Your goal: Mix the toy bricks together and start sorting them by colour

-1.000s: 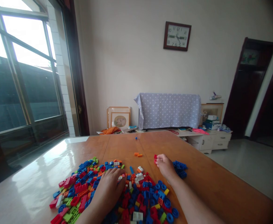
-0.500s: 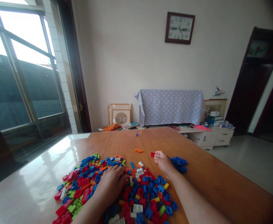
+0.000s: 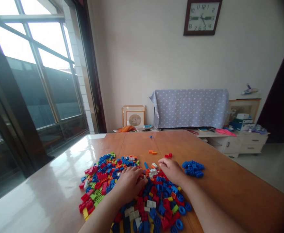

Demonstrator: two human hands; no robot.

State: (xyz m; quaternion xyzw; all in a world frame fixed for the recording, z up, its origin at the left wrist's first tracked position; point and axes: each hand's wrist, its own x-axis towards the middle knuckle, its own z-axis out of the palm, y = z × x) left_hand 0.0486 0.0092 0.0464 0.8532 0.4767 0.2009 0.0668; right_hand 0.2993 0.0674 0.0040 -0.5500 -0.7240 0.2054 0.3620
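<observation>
A large spread of mixed plastic building bricks point(image 3: 151, 204) lies on the wooden table point(image 3: 229, 194), in red, blue, green, white, orange and yellow. My left hand point(image 3: 130, 183) rests palm down on the middle of it, fingers spread loosely and thumb apart, touching bricks; what is under the palm is hidden. At the right edge of the spread, my right hand point(image 3: 172, 170) is held with fingers loosely bent and nothing visible in them. Just beyond it sit some red bricks point(image 3: 168, 155), apart from the fingers. White bricks point(image 3: 153, 171) lie between the two hands.
To the right is a separate cluster of blue bricks point(image 3: 193, 168). Orange bricks point(image 3: 153, 152) and a small blue piece point(image 3: 151, 137) lie farther back. Behind the table stands a low white cabinet point(image 3: 244, 144), beside a cloth-covered object point(image 3: 190, 108). A window point(image 3: 51, 81) is at left.
My right hand has let go of the red bricks and drawn back toward the spread. My left hand stays on the bricks. The whole view has swung a little to the left.
</observation>
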